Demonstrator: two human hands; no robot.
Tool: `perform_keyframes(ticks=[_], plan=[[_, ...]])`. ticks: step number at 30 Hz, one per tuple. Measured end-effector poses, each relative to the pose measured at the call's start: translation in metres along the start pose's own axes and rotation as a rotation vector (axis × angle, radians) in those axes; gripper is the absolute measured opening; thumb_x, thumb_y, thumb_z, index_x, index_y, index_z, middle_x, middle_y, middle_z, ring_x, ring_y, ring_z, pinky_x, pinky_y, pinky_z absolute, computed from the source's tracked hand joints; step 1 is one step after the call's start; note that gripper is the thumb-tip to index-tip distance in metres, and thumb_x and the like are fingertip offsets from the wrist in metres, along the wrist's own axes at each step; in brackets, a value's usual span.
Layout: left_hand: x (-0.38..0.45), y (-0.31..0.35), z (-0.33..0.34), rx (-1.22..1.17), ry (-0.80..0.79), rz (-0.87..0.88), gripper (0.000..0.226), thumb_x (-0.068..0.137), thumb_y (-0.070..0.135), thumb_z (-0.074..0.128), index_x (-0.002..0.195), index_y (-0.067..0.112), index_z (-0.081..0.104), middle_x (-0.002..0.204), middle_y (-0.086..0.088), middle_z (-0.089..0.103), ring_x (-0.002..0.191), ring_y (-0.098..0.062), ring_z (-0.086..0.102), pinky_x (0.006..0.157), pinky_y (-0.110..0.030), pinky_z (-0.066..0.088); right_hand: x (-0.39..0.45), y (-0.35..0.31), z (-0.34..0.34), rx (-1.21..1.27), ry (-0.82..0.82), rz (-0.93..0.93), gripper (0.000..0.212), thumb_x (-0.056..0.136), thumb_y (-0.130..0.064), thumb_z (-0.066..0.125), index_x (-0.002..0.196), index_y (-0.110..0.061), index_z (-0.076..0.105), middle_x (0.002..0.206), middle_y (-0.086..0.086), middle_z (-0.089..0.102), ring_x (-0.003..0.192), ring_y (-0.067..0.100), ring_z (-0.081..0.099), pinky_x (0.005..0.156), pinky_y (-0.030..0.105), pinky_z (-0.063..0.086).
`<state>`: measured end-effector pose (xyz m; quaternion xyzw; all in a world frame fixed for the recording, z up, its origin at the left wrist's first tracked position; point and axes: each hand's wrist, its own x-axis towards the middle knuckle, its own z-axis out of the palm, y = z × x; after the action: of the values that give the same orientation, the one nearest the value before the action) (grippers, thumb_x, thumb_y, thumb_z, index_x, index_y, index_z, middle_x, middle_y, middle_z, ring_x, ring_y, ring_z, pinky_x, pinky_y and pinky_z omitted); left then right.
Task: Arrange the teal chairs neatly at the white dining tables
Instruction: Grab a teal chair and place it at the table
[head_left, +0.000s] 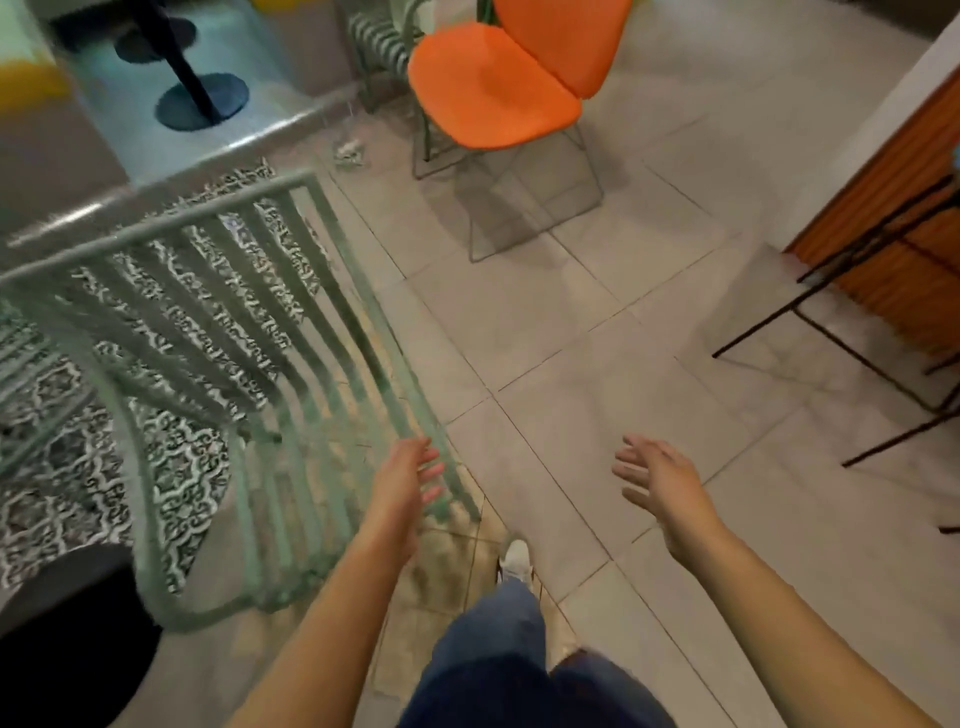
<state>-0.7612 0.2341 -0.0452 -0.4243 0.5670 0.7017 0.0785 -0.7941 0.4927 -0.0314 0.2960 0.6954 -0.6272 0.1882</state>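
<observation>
The teal slatted chair (218, 332) fills my lower left, standing on the patterned and pale tiled floor (597, 364), with no white dining surface in view. My left hand (410, 478) hovers with fingers apart at its backrest edge, gripping nothing, and my right hand (660, 478) hangs spread in the air, so I judge I'm between placements, and the next move calls for a fresh hold on a chair.

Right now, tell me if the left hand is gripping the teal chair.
Not gripping. The left hand has straight, spread fingers by the teal chair's slatted edge; motion blur hides whether they touch it.
</observation>
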Motion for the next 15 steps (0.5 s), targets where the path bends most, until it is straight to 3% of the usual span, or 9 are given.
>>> perform_keyframes(ticks=[3,8,15], plan=[[0.044,0.058,0.033,-0.006,0.047,0.006,0.021,0.099,0.025,0.046,0.111,0.011,0.057,0.103,-0.006,0.060,0.087,-0.017,0.058,0.071,-0.029,0.047,0.054,-0.062,0.009,0.010,-0.029,-0.009,0.021,0.100,-0.031,0.045,0.108,-0.018,0.059,0.109,0.003,0.064,0.103,0.019,0.061,0.095,0.039,0.048],[0.109,0.135,0.089,-0.041,0.076,0.049,0.020,0.098,0.028,0.050,0.109,0.014,0.059,0.103,-0.006,0.062,0.092,-0.019,0.060,0.079,-0.034,0.049,0.144,-0.140,0.033,0.016,-0.118,-0.005,0.029,0.100,-0.032,0.045,0.119,-0.015,0.056,0.112,0.003,0.063,0.103,0.017,0.061,0.093,0.038,0.049],[0.207,0.209,0.178,-0.187,0.198,0.010,0.014,0.097,0.026,0.051,0.103,0.014,0.058,0.087,-0.002,0.058,0.077,-0.016,0.058,0.068,-0.031,0.047,0.294,-0.255,0.057,-0.085,-0.281,-0.075,0.017,0.099,-0.035,0.044,0.108,-0.024,0.054,0.114,0.001,0.061,0.106,0.016,0.059,0.093,0.036,0.048]])
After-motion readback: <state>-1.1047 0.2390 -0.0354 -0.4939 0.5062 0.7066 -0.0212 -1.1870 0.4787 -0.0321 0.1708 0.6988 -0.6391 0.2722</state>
